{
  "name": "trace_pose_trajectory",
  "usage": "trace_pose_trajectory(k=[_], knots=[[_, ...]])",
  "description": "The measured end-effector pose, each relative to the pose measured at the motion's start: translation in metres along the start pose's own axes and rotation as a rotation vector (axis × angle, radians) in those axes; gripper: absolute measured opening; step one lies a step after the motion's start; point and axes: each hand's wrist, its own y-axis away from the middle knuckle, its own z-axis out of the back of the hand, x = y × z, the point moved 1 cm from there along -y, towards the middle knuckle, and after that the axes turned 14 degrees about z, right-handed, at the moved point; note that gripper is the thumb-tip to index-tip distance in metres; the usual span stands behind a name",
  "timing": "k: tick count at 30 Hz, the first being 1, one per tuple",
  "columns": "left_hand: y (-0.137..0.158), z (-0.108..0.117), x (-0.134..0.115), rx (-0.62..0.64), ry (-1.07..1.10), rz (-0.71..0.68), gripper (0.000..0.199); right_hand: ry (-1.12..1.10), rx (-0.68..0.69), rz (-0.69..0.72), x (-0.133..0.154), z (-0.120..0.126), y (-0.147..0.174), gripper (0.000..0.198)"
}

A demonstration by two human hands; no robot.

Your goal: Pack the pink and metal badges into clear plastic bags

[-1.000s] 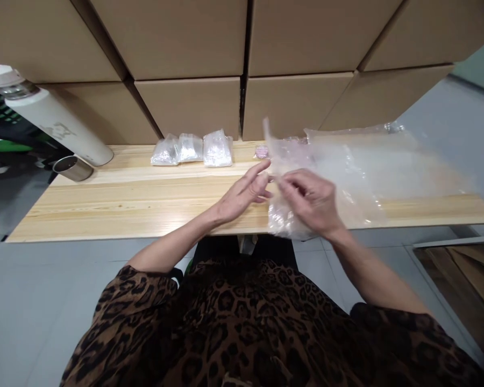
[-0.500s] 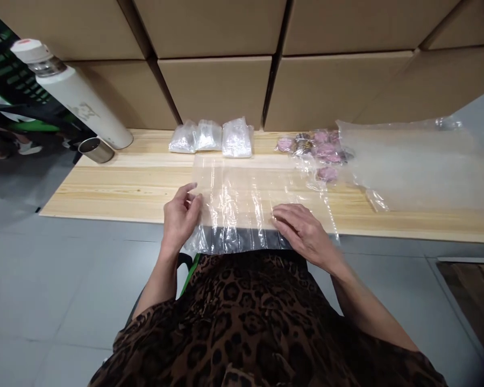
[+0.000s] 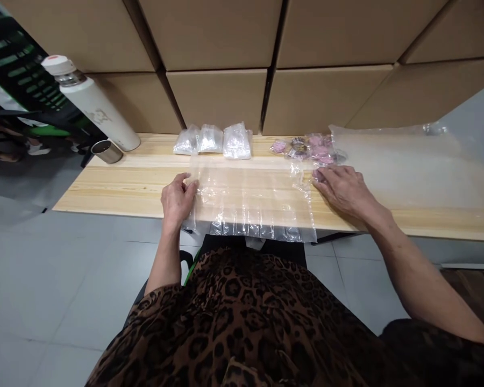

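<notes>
A clear plastic sheet [image 3: 250,188] with ribbed, tube-like columns lies flat, its near end hanging over the table edge. My left hand [image 3: 177,200] is at its left edge, thumb and fingers curled in with the film's margin between them. To the right of the sheet, my right hand [image 3: 344,191] rests low over the table, fingers closed on a small pink packet, of which only a bit shows at the fingertips. Behind that hand lie several small wrapped packets [image 3: 320,153], pink and dark. Three clear plastic bundles [image 3: 237,142] stand at the sheet's far side.
A wooden table [image 3: 105,193] runs across. Stacked cardboard boxes [image 3: 218,102] form a wall behind. A white bottle [image 3: 100,113] and a metal cup [image 3: 107,152] stand left. A large translucent plastic sheet [image 3: 411,166] lies right. Another person's legs [image 3: 2,150] show far left.
My right hand has moved right and away from me, off the ribbed sheet to the small pink packet. My left hand stays at the sheet's left edge. The view has shifted slightly.
</notes>
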Motion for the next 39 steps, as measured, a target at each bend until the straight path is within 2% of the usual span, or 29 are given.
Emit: trace_pose_trajectory(k=[3, 5, 7, 9, 12, 15, 17, 18, 20, 23, 25, 26, 28, 30, 32, 34, 35, 37, 39], knots=[[0.005, 0.007, 0.005, -0.070, 0.014, -0.028, 0.061, 0.067, 0.069, 0.006, 0.004, -0.003, -0.003, 0.053], [0.016, 0.019, 0.006, -0.150, 0.027, -0.099, 0.068, 0.052, 0.107, 0.028, 0.002, -0.002, -0.003, 0.054], [0.033, 0.033, 0.002, -0.211, 0.065, -0.205, 0.069, 0.018, 0.136, 0.064, -0.006, -0.001, -0.004, 0.053], [0.055, 0.043, -0.008, -0.202, 0.150, -0.309, 0.062, -0.018, 0.161, 0.088, -0.018, 0.001, -0.006, 0.048], [0.086, 0.037, -0.027, 0.018, 0.241, -0.423, 0.053, -0.064, 0.216, 0.082, -0.034, 0.003, -0.015, 0.041], [0.101, 0.006, -0.036, 0.306, 0.208, -0.544, 0.053, -0.039, 0.273, 0.061, -0.037, 0.003, -0.026, 0.030], [0.102, -0.017, -0.035, 0.416, 0.108, -0.605, 0.050, 0.001, 0.277, 0.071, -0.033, 0.003, -0.032, 0.015], [0.100, -0.027, -0.034, 0.438, 0.060, -0.626, 0.048, 0.017, 0.262, 0.089, -0.030, 0.003, -0.033, 0.007], [0.098, -0.038, -0.031, 0.438, 0.012, -0.644, 0.044, 0.031, 0.200, 0.108, -0.027, 0.005, -0.033, 0.014], [0.100, -0.036, -0.034, 0.370, 0.159, -0.635, 0.044, 0.026, 0.030, 0.013, -0.026, 0.017, -0.027, 0.016], [0.105, -0.031, -0.041, 0.385, 0.355, -0.609, 0.046, -0.036, -0.144, -0.084, -0.020, 0.031, -0.020, 0.015], [0.107, -0.030, -0.046, 0.437, 0.462, -0.583, 0.048, -0.095, -0.233, -0.103, -0.013, 0.039, -0.017, 0.019], [0.112, -0.034, -0.059, 0.613, 0.657, -0.495, 0.052, -0.239, -0.367, -0.056, 0.009, 0.054, -0.014, 0.028], [0.115, -0.045, -0.072, 0.794, 0.828, -0.373, 0.060, -0.396, -0.387, 0.057, 0.040, 0.062, -0.014, 0.031], [0.116, -0.060, -0.084, 0.925, 0.971, -0.231, 0.071, -0.603, -0.277, 0.147, 0.069, 0.063, -0.018, 0.032], [0.114, -0.074, -0.094, 1.030, 1.101, -0.078, 0.075, -0.819, -0.111, 0.198, 0.089, 0.058, -0.024, 0.034], [0.113, -0.080, -0.097, 1.076, 1.161, 0.000, 0.070, -0.902, -0.019, 0.216, 0.094, 0.055, -0.028, 0.036], [0.111, -0.087, -0.101, 1.123, 1.257, 0.152, 0.047, -1.004, 0.118, 0.234, 0.094, 0.051, -0.039, 0.040], [0.108, -0.090, -0.103, 1.112, 1.310, 0.280, 0.027, -0.980, 0.136, 0.218, 0.082, 0.048, -0.057, 0.044]])
